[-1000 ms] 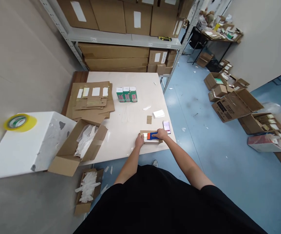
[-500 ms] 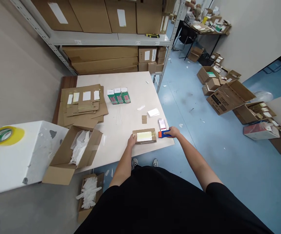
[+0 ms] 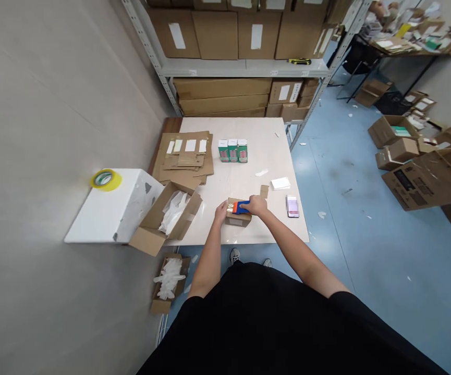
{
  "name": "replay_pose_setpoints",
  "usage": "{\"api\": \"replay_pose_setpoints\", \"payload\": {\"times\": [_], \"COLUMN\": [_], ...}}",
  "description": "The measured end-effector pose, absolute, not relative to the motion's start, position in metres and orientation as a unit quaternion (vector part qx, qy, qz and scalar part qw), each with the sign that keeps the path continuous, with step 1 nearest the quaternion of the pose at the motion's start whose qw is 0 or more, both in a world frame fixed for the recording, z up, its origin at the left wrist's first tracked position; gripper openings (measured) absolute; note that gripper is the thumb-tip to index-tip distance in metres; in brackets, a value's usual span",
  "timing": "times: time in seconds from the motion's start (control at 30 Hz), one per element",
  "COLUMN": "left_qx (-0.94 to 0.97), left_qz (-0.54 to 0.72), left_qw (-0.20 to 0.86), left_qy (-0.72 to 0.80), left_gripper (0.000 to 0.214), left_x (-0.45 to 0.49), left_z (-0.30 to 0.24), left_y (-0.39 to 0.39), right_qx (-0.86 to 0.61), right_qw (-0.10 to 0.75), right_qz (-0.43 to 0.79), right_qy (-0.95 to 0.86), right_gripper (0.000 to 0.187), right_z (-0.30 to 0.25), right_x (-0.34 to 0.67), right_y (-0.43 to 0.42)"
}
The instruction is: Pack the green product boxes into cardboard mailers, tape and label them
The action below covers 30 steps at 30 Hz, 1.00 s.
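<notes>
A small brown cardboard box [image 3: 238, 219] lies near the front edge of the white table [image 3: 248, 166]. My left hand [image 3: 221, 211] rests against the box's left end. My right hand [image 3: 255, 205] is closed on a blue and orange tape dispenser [image 3: 240, 207] that sits on top of the box. A phone [image 3: 292, 206] lies on the table to the right of my right hand.
Flattened cardboard [image 3: 186, 156] is stacked at the table's left, with three green cartons [image 3: 232, 150] and a white pad [image 3: 280, 183] further back. An open box of plastic bags [image 3: 170, 213] overhangs the left corner beside a white block carrying a yellow tape roll [image 3: 106, 179]. Shelving with boxes [image 3: 225, 62] stands behind.
My right hand has brought the tape dispenser from the table on the right back onto the top of the box. The view has shifted, and my left hand stays at the box's left end.
</notes>
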<state>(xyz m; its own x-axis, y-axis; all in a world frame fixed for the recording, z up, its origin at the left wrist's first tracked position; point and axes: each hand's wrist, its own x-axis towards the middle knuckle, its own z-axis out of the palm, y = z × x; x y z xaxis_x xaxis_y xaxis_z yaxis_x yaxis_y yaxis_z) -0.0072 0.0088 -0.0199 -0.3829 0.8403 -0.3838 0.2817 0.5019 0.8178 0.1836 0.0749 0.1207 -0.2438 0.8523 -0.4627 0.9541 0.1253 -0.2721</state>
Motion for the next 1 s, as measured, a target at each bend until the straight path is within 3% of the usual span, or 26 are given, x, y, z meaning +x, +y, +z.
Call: {"api": "replay_pose_setpoints", "payload": {"times": [0.1,0.4,0.77,1.0], "left_qx": [0.378,0.363,0.359,0.360], "left_qz": [0.332,0.286,0.244,0.246], "left_qw": [0.448,0.393,0.360,0.360], "left_qy": [0.740,0.795,0.826,0.825], "left_gripper": [0.049,0.055,0.064,0.066], "left_x": [-0.004,0.019,0.031,0.034], "left_z": [-0.013,-0.015,-0.016,-0.017], "left_y": [0.006,-0.004,-0.009,-0.008], "right_qx": [0.603,0.599,0.630,0.656], "right_qw": [0.110,0.124,0.169,0.142], "right_qz": [-0.255,-0.265,-0.205,-0.186], "right_qy": [0.748,0.745,0.729,0.717], "right_gripper": [0.055,0.059,0.045,0.044], "right_z": [0.125,0.126,0.138,0.111], "right_x": [0.163,0.172,0.302,0.290], "right_y": [0.078,0.084,0.115,0.097]}}
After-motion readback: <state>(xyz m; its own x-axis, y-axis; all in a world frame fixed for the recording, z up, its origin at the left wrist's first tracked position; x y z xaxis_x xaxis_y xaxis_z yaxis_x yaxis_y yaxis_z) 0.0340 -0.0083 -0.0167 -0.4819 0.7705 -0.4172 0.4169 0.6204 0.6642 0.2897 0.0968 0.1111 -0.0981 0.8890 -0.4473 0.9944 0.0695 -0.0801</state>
